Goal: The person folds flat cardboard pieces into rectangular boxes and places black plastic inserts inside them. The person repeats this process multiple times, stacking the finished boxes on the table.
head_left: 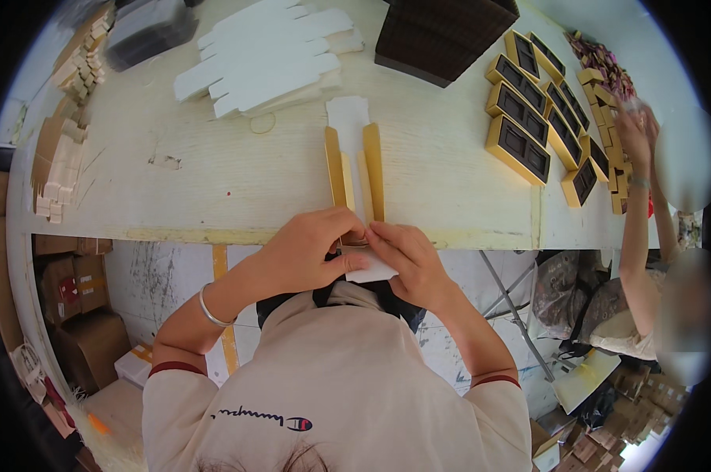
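A partly folded carton (pixel 357 177), white inside with gold side walls, lies lengthwise at the table's near edge. Its side walls stand up, and its white far flap lies out flat on the table. My left hand (pixel 312 245) is closed on the carton's near end, with the thumb over a white end flap (pixel 373 270) that juts past the table edge. On the other side of that end, my right hand (pixel 412 263) grips it with bent fingers close to the left fingertips. The fingers partly hide the folds between them.
Flat white carton blanks (pixel 269 59) are piled at the back, left of a dark brown box (pixel 442 39). Gold boxes with dark inserts (pixel 517 126) stand at right, near another person's arm (pixel 637 197). Folded pieces (pixel 60 161) line the left edge.
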### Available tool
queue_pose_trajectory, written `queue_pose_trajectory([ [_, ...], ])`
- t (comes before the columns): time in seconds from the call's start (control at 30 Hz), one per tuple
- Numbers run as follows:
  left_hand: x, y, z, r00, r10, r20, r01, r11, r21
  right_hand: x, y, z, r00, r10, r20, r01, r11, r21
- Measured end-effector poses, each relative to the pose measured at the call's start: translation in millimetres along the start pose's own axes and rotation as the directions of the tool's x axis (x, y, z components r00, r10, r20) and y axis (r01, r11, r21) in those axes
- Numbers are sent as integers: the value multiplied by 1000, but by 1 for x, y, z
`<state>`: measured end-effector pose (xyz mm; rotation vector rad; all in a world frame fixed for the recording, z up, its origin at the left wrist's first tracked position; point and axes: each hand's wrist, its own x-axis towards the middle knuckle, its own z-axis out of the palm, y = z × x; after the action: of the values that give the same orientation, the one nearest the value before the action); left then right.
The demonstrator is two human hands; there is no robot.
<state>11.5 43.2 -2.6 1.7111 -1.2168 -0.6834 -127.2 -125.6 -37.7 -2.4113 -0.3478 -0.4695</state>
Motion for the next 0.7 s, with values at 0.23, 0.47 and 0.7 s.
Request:
queue_pose_trajectory([
  [0.23, -6, -23, 0, 999, 1, 51, 6, 989, -145, 23, -7, 2, 942, 327, -71, -260, 847, 464],
  [0.47, -5, -18, 19, 972, 4, -236, -46, 984, -174, 15, -10, 10, 946, 262, -189, -219, 950, 224],
  [0.7, -14, -17, 32, 911, 274, -308, -132, 902, 412, 21, -14, 5, 991, -37, -125, -8, 938, -348],
])
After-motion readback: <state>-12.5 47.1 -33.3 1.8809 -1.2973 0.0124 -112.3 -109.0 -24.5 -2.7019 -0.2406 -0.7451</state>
